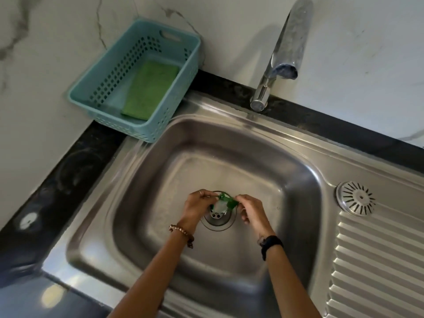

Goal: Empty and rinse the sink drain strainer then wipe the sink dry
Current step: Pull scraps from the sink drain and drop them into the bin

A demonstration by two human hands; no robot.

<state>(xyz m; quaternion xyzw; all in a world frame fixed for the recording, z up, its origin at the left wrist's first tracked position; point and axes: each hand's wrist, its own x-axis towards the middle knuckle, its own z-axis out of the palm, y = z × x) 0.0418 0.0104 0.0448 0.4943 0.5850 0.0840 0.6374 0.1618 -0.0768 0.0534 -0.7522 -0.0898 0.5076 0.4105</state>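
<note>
Over the drain, green scraps are being picked out — emptying is underway.
Left hand (197, 204) and right hand (250, 208) each pinch the green debris (226, 200); the strainer (355, 198) lies well right of the grip; rinsing and wiping the sink (305, 191) remain, as judged.

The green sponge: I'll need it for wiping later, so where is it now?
In the head view, the green sponge lies inside the teal plastic basket on the black counter at the sink's far left corner, left of the faucet.
</note>
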